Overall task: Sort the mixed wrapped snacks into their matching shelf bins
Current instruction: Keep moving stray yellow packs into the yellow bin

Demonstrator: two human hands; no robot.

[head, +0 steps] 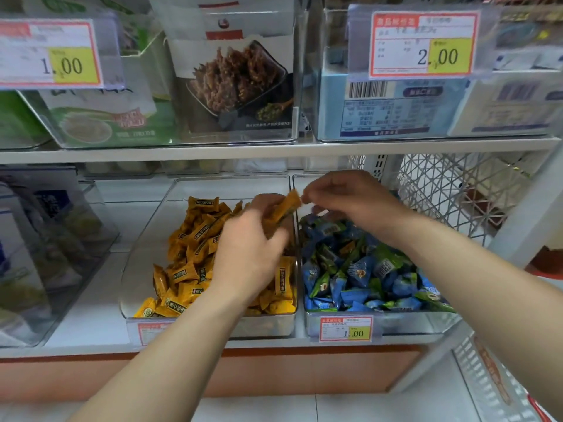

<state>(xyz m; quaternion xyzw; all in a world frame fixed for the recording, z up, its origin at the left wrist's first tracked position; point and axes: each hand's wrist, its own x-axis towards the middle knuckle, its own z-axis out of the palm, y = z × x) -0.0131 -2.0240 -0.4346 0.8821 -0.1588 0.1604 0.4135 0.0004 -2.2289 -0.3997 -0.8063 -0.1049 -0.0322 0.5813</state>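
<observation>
I see my left hand gripping an orange wrapped snack above the wall between two clear bins, while my right hand pinches the snack's upper end. The left bin holds orange packets. The right bin holds blue and green packets. A 1.00 price tag hangs on its front.

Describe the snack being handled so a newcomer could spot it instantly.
On the lower shelf sit two clear bins side by side, the left bin of orange packets and the right bin of blue and green ones. Above the wall between them, the left hand and right hand hold one orange packet between them, the only one lifted clear of the piles.
</observation>
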